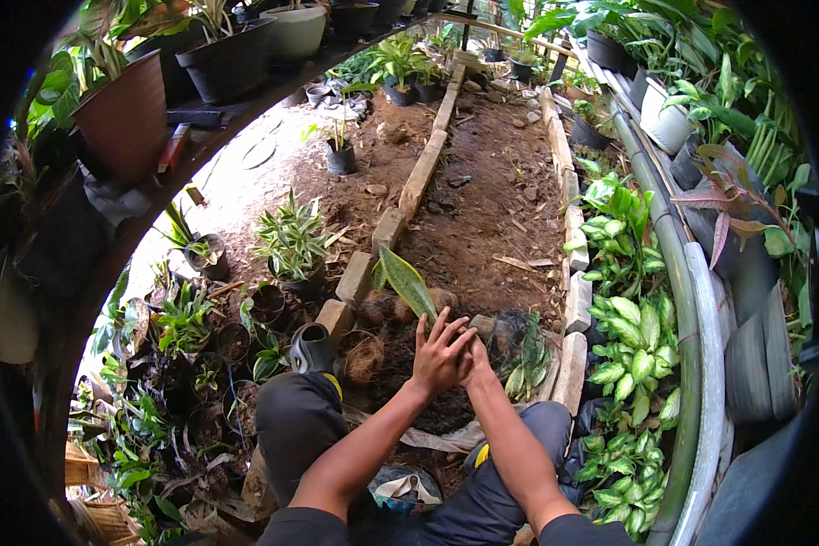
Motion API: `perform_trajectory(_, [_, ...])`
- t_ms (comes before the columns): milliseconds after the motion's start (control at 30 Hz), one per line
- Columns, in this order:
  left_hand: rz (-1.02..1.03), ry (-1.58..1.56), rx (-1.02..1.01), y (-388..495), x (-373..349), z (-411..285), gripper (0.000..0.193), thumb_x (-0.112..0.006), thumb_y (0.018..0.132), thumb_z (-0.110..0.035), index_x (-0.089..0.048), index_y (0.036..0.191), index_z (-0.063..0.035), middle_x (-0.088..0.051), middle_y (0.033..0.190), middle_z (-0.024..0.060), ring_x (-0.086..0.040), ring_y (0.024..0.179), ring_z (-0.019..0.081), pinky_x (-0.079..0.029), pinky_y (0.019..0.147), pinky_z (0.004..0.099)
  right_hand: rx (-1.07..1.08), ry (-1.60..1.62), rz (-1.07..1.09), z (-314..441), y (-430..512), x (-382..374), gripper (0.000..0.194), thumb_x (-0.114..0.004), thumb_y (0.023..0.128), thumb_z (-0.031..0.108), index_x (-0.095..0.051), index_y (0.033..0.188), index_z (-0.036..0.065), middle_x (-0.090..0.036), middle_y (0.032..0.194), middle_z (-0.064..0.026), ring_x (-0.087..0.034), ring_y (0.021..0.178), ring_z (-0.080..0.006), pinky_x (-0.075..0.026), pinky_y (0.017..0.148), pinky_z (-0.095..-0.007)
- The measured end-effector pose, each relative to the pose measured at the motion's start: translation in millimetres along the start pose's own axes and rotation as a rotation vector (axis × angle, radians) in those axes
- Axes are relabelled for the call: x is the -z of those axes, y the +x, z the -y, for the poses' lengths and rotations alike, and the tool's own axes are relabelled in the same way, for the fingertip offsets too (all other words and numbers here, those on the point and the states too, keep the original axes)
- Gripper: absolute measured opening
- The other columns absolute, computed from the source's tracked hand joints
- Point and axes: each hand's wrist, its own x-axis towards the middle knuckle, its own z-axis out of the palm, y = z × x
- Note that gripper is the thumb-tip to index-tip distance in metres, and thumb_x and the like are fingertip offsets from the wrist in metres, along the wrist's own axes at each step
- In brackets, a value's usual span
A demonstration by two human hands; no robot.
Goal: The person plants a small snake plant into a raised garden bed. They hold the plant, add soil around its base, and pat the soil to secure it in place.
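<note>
My left hand (439, 356) and my right hand (476, 360) meet in front of me above dark soil (389, 392), between my bent knees. The left hand's fingers are apart and overlap the right hand, whose palm and most fingers are hidden. A variegated snake plant leaf (407, 283) rises just beyond my fingertips; its base is hidden behind them, and I see no grip on it. To the left lies a clump of brown coconut fibre (364, 360) in a pot. More snake plant leaves (531, 358) lie to the right of my hands.
Brick edging (420, 179) and a second brick row (575, 235) flank the soil bed (488, 198). A grey boot (309, 348) is by my left knee. Potted plants (292, 249) crowd the left. A bamboo pole (679, 300) runs along the right; a shelf with pots (228, 58) overhangs upper left.
</note>
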Motion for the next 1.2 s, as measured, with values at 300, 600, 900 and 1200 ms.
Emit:
perform_trajectory(300, [0.193,0.206,0.1,-3.2,-8.5,1.6,0.057,-0.049,0.091,-0.049,-0.049,0.143,-0.0247,-0.036,0.154,0.0074,-0.017,0.149,0.0337,0.003,0.115,0.0635,0.014,-0.223,-0.297,2.1,-17.2,-19.0,0.041,-0.036,0.101,0.031,-0.052,0.133,0.011,-0.058,0.126,-0.0132,-0.056,0.114,-0.0295,-0.046,0.099,-0.0435])
perform_trajectory(600, [0.113,-0.632,1.132,19.6,-0.6,-4.2,0.12,-0.053,0.078,-0.079,-0.01,0.151,0.0053,-0.008,0.156,0.0281,-0.009,0.148,0.039,-0.014,0.116,0.0549,0.312,-0.418,-0.577,2.4,-24.0,-79.7,0.043,-0.049,0.097,0.044,-0.068,0.113,0.01,-0.04,0.147,-0.0123,-0.021,0.144,-0.0252,-0.019,0.115,-0.0469])
perform_trajectory(900, [0.053,-1.239,1.169,22.1,11.4,0.1,0.052,-0.067,0.091,-0.046,-0.063,0.12,-0.0035,-0.062,0.117,0.0067,-0.052,0.113,0.0153,-0.036,0.1,0.0329,0.475,-0.893,-0.425,-22.1,-43.7,-119.7,0.053,-0.038,0.103,0.045,-0.066,0.121,0.005,-0.042,0.148,-0.0158,-0.021,0.146,-0.0291,-0.015,0.118,-0.0445])
perform_trajectory(1200, [0.143,-1.157,1.122,14.2,7.7,-1.1,0.043,-0.065,0.094,-0.038,-0.066,0.112,0.0013,-0.067,0.107,0.0094,-0.06,0.098,0.0159,-0.045,0.087,0.0337,0.832,-0.956,-0.529,-30.1,-42.2,-119.6,0.05,-0.029,0.105,0.029,-0.053,0.133,-0.005,-0.068,0.118,-0.0163,-0.062,0.107,-0.023,-0.043,0.101,-0.0354])
